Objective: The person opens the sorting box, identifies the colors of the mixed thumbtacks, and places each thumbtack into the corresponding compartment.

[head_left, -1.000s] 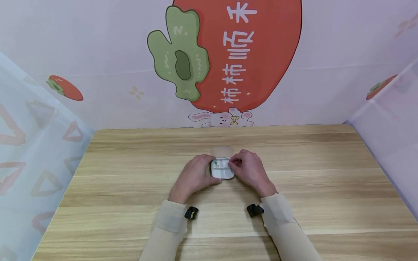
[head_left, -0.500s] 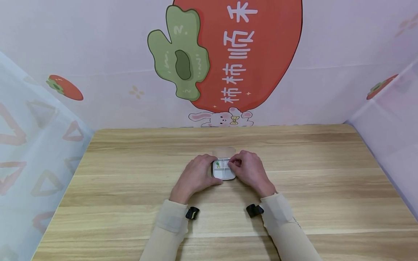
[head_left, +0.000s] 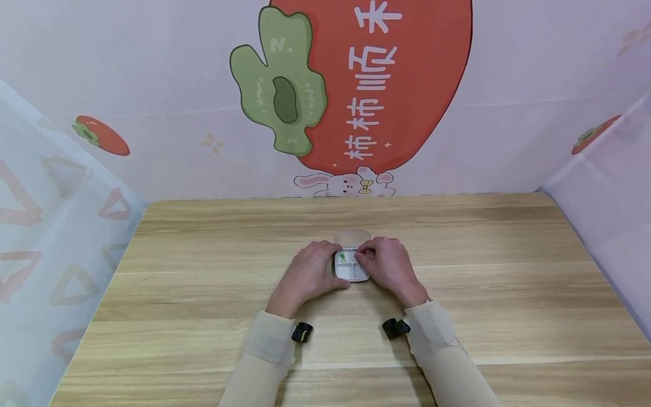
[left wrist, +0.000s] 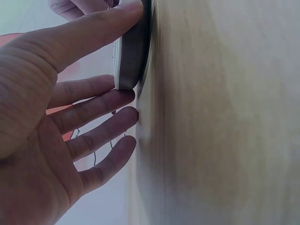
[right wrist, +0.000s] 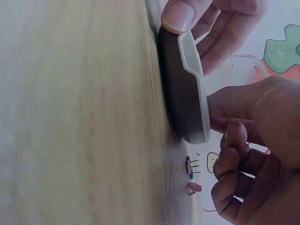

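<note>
A small pill box (head_left: 352,272) with a white divided tray, a dark base (right wrist: 180,89) and a clear raised lid (head_left: 352,237) stands on the table. My left hand (head_left: 307,274) grips its left side, thumb at the near edge and index finger near the far corner. Something green and yellow (head_left: 343,258) shows in the far-left compartment; its kind is too small to tell. My right hand (head_left: 389,265) has thumb and index finger brought together over the far-right compartment, the other fingers curled. Whatever may be between those fingertips is hidden.
Behind the box, the right wrist view shows small blue and pink round-headed things (right wrist: 190,167) with thin spikes, like thumbtacks; the hand hides them in the head view. A wood-grain table (head_left: 203,271) lies below, and printed cloth (head_left: 203,73) hangs around it.
The pill box and my left hand have slid slightly to the right. My right hand stays in nearly the same place, its fingertips still at the box.
</note>
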The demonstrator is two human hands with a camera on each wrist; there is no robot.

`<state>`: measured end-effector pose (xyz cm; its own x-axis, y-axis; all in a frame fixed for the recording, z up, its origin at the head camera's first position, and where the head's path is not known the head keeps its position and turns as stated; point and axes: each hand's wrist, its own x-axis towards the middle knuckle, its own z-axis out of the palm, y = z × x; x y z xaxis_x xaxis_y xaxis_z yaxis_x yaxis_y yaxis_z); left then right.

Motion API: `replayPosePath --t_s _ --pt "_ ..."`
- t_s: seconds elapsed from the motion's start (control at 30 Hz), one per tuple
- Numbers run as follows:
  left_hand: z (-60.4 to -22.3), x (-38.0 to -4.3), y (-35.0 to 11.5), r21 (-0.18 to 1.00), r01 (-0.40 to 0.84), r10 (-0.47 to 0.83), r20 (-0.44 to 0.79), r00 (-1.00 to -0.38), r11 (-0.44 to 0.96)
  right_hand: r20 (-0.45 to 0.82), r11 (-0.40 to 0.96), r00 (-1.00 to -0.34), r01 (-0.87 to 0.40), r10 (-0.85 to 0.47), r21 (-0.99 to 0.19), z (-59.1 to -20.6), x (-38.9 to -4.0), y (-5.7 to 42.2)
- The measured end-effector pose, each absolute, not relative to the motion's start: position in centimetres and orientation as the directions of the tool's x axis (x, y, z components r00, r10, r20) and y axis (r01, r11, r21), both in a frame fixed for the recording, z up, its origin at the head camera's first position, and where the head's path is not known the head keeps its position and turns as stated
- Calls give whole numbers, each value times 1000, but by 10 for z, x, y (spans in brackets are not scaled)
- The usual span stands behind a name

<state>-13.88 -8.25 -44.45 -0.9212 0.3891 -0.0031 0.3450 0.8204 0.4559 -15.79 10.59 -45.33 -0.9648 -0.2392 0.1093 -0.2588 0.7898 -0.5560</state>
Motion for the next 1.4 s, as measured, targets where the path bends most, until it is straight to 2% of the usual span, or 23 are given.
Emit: replayPosePath --t_s 1.07,1.4 --pt "-446 -140 -82 460 366 407 12 -913 809 104 800 -974 -227 -204 -555 -452 -158 103" --pt "-446 -139 -81 465 356 399 7 -917 810 37 788 -977 -193 -212 -584 -439 -156 111"
